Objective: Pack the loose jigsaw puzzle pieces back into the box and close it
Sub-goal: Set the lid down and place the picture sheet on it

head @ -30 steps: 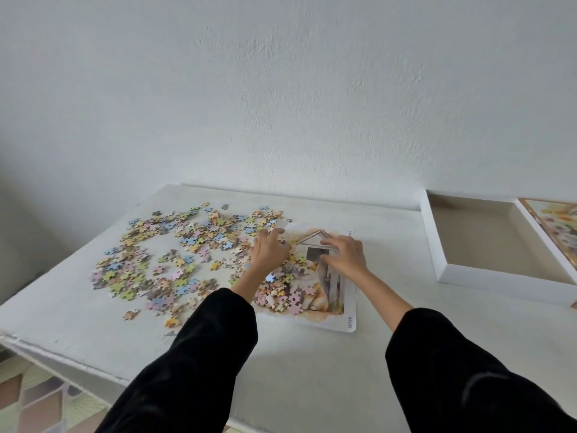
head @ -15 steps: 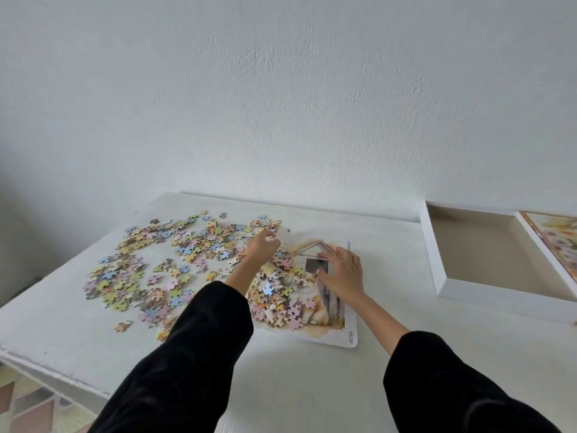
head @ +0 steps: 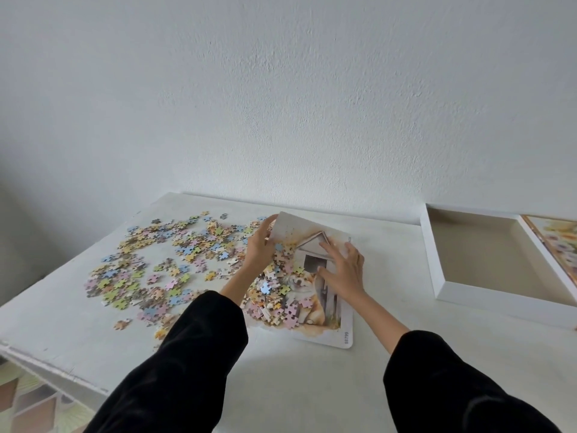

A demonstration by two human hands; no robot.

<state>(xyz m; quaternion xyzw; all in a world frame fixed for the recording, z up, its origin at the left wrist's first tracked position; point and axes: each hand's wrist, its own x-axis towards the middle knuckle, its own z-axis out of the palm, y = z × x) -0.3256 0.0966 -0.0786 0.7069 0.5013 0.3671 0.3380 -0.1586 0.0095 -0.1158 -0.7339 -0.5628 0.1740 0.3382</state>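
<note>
White wall rises behind the white table (head: 312, 385), where most of the puzzle pieces (head: 156, 264) lie scattered to my left and a smaller heap sits on the printed dog picture sheet (head: 331, 295). My left hand (head: 260, 251) grips the sheet's far left corner, lifting it, while my right hand (head: 343, 273) presses flat on it, fingers spread. Off to my right, the open white box (head: 437, 264) stands empty, with its lid (head: 559, 245) just beside it.

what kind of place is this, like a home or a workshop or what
Most likely a room in a home, at a hobby table. A plain white tabletop stands against a bare white textured wall, strewn with pastel jigsaw puzzle pieces beside an open white cardboard box; patterned flooring shows below.
</note>
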